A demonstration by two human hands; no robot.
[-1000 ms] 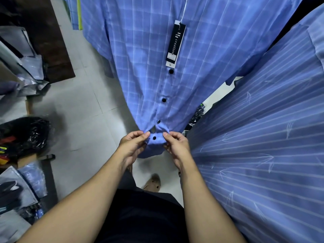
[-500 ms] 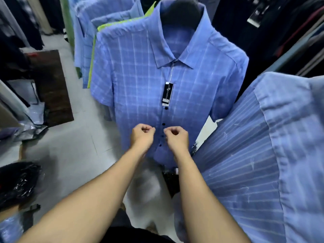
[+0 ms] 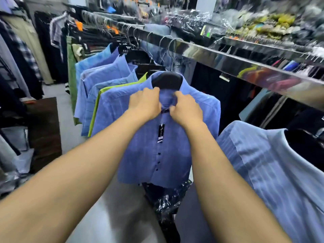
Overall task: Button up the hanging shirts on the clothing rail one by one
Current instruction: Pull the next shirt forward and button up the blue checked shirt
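Observation:
A blue checked shirt [image 3: 152, 155] hangs on a black hanger [image 3: 167, 79] from the shiny metal rail [image 3: 228, 58]. Its front is closed by dark buttons, and a black tag [image 3: 161, 133] dangles below the collar. My left hand [image 3: 145, 102] grips the left side of the collar. My right hand [image 3: 185, 109] grips the right side of the collar just below the hanger. The collar opening between my hands is mostly hidden by my fingers.
A light blue striped shirt [image 3: 273, 172] hangs close on the right. Several blue shirts and a lime green one [image 3: 98, 109] hang behind on the left. Plastic-wrapped dark clothes [image 3: 166, 204] lie on the floor below. A dark wooden panel [image 3: 43, 130] stands left.
My hands rose from the shirt's bottom hem, past the middle buttons, up to the collar. The view lifted from the floor to the rail.

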